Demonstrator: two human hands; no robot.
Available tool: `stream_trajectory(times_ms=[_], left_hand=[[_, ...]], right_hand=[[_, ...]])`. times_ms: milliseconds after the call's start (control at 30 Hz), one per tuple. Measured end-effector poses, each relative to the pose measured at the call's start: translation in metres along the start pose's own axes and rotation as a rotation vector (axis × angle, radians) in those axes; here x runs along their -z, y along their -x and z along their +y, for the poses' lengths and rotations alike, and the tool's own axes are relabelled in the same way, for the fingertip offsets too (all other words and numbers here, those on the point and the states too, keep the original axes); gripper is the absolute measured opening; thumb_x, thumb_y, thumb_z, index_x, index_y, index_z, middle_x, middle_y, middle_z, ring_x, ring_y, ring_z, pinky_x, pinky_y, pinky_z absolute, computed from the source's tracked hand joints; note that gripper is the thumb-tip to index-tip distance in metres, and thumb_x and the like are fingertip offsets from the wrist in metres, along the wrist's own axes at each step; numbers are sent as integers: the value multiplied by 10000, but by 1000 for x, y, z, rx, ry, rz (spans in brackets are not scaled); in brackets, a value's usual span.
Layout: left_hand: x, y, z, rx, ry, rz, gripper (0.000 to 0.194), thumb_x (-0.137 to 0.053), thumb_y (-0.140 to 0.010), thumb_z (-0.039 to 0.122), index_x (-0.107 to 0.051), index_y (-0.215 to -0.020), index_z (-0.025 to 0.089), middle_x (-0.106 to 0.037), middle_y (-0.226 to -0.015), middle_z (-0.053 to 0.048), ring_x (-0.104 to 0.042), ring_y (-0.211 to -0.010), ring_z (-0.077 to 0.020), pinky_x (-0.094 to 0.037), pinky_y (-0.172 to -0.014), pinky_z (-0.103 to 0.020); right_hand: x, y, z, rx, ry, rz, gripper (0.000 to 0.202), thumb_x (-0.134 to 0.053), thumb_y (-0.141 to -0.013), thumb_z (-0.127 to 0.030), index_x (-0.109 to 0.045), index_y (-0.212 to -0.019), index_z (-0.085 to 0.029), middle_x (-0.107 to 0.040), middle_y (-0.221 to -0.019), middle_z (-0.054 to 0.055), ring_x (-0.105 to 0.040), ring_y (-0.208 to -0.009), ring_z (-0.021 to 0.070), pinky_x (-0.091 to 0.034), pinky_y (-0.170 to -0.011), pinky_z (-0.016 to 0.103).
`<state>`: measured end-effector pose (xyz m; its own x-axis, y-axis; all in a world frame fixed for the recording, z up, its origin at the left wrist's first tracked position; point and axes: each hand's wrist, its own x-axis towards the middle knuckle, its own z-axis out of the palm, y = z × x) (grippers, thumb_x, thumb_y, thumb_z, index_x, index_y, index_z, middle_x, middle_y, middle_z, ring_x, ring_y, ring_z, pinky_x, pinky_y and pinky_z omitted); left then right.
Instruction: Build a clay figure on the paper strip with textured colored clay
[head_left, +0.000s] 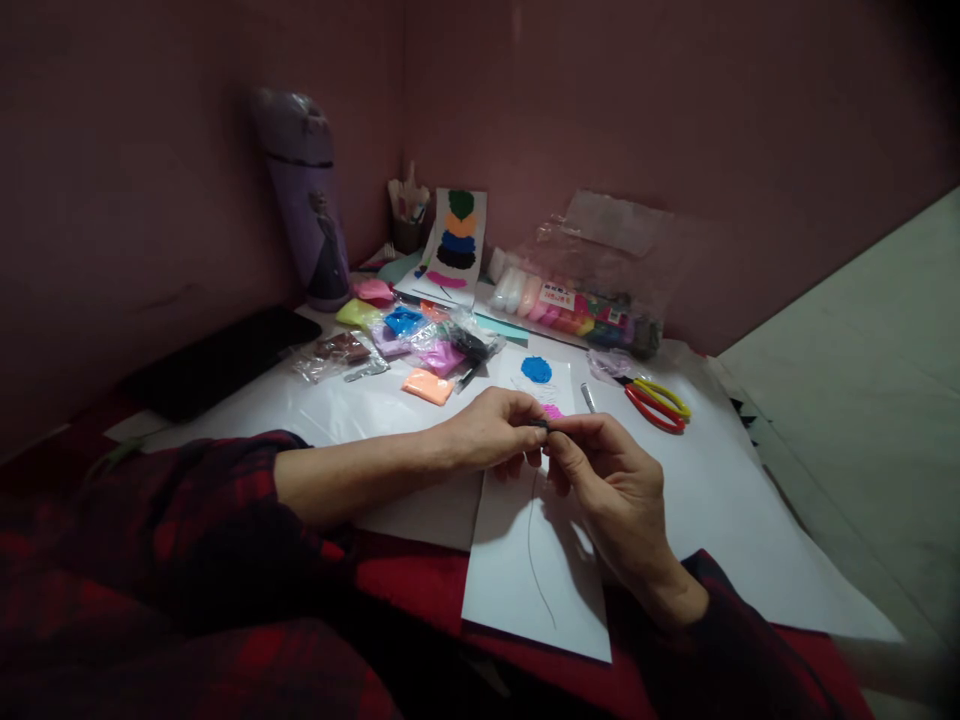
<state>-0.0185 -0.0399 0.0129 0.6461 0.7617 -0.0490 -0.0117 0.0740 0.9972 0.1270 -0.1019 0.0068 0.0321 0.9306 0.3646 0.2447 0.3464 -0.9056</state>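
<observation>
My left hand (484, 430) and my right hand (619, 485) meet at their fingertips over a white card (506, 575). Pinched between both is a small black piece of modelling clay (541, 425), mostly covered by the fingers. A thin curved line runs down the card beneath my hands. Farther up the card are a round blue clay patch (536, 370) and a pink patch (552, 411), the latter partly behind my fingers. Faint pencil marks show between them.
Left of the card lie several clay packets, including an orange packet (427, 386). Scissors (656, 403) and a small silver tool (587, 398) are at right. Behind stand a decorated sample card (456, 245), a clay bag (577, 300) and a purple bottle (307, 200). A dark flat object (225, 360) lies left.
</observation>
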Motion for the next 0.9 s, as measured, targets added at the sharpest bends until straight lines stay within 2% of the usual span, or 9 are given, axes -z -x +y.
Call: stream_trajectory(times_ms=[400,900], left_hand=[[0,1,1,38,-51,-2,31,-543,-773,143,-524,-756,126,-541,-554,38,-470,-359,-54,-382,-356,-164],[-1,2,1,41,-136,5,85,-514,-796,133,-500,-712,138,-523,-558,40,-466,-371,-64,-375,-366,-184]], right_hand=[[0,1,2,-20,10,-15,80,-653,-840,-255,-633,-887,-193,-622,-651,-23,-534,-495,97,-455,-452,226],[0,1,6,-31,41,-24,80,-653,-840,-250,-647,-904,-202,-628,-666,-28,-524,-503,86,-431,-460,216]])
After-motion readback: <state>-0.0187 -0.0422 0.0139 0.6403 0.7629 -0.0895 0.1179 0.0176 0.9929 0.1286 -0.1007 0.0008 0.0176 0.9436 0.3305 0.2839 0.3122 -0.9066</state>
